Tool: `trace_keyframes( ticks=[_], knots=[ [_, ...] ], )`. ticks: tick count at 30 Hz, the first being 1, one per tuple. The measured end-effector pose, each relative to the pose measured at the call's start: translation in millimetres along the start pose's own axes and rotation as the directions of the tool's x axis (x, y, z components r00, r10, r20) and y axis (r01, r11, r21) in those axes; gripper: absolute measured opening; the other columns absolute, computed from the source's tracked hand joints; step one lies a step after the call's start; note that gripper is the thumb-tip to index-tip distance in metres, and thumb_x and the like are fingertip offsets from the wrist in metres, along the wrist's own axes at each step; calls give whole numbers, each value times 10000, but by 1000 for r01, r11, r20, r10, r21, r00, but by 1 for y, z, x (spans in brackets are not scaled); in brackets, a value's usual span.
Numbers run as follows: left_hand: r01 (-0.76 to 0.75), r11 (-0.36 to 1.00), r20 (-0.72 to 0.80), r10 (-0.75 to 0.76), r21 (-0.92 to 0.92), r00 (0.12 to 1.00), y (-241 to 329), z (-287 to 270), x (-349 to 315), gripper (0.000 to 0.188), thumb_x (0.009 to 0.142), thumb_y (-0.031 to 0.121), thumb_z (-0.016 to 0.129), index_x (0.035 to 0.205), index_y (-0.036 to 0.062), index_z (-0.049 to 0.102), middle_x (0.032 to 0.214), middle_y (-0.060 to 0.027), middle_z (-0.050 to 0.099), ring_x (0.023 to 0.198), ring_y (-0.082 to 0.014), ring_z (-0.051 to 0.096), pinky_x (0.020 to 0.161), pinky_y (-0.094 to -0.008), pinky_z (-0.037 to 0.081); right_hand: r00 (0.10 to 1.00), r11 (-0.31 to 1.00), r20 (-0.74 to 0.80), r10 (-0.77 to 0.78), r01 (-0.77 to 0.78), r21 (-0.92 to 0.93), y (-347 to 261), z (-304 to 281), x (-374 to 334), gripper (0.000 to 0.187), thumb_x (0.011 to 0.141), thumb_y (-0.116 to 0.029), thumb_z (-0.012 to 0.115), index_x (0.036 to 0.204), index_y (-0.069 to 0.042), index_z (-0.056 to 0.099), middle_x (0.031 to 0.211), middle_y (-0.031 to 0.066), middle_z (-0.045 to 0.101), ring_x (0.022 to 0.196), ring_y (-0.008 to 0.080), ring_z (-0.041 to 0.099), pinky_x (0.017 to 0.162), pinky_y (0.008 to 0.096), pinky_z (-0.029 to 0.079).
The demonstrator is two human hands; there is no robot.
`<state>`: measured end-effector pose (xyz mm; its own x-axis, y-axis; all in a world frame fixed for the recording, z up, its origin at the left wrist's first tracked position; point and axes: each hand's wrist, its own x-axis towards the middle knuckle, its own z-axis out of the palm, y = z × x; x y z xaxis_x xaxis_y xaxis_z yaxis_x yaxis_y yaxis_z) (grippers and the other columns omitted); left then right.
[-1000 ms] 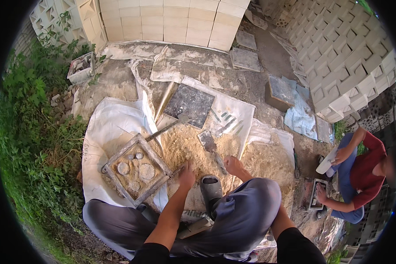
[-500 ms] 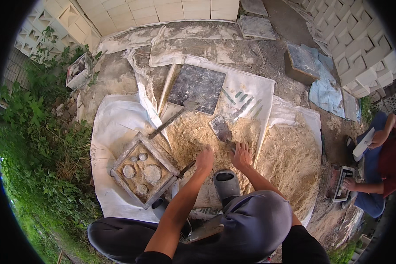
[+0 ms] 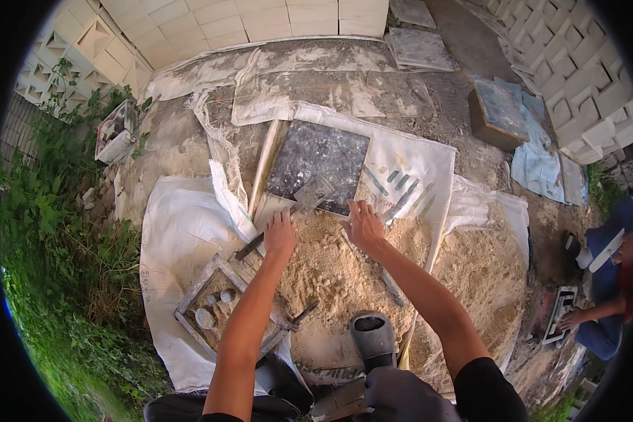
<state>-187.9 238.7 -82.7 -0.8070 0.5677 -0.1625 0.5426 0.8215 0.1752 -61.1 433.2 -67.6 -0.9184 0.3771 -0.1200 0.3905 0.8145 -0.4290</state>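
My left hand (image 3: 280, 233) reaches forward over the shaft of a long-handled tool (image 3: 250, 246), its fingers extended near the board's edge. The tool's square blade (image 3: 313, 193) overlaps a dark, pale-speckled square board (image 3: 320, 158). My right hand (image 3: 365, 226) has its fingers stretched out at the board's near right corner; whether they touch it is unclear. Loose tan sand (image 3: 323, 264) lies below both hands. Partly under my right forearm lies a flat-bladed trowel (image 3: 392, 287). A square frame (image 3: 190, 299) with round grey lumps in sand is half hidden by my left forearm.
White woven sheets (image 3: 183, 211) lie under the sand and frame. A sandy heap (image 3: 482, 260) is to the right. Another person (image 3: 608, 281) works at the far right with a small frame. Green plants (image 3: 56, 246) border the left. A box-like block (image 3: 498, 112) stands far right.
Both hands have moved forward from the near sand to the board's near edge. The view has shifted, and my left forearm now covers part of the frame. The trowel now lies partly beneath my right forearm.
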Motion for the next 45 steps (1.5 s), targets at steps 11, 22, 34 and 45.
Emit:
trace_keyframes(
  ticks=[11,22,34,45],
  knots=[
    [-46,996,-250,26,-77,968,-62,-3,52,271,892,84,479,1160,49,475,1146,-124,499,1124,-312,434,926,-499,323,956,969,-161,246,-248,10,9,8,-113,436,836,-215,554,1200,-11,429,1099,174,440,1005,318,443,831,454,354],
    [87,984,-253,-124,-153,959,13,22,-7,537,913,321,463,1286,-48,348,1347,-211,333,1284,-391,275,1085,-492,193,891,904,-149,428,-421,75,48,-22,-150,375,832,-97,558,1188,-31,458,1010,164,503,865,376,560,676,453,479],
    [-427,737,-211,374,-524,903,73,44,-17,322,846,119,573,1150,16,547,1246,-114,504,1215,-313,404,1000,-390,374,944,909,-330,21,119,400,8,11,-79,386,862,-27,480,1248,-31,456,1132,190,514,1024,355,503,882,403,426],
    [-137,815,46,196,-563,980,71,32,-50,205,838,69,565,1022,-12,604,1062,-152,581,1012,-329,514,860,-397,425,994,895,-103,-26,69,441,-3,46,-73,286,823,-70,577,1109,-68,577,955,141,602,893,333,572,763,394,475]
  ],
)
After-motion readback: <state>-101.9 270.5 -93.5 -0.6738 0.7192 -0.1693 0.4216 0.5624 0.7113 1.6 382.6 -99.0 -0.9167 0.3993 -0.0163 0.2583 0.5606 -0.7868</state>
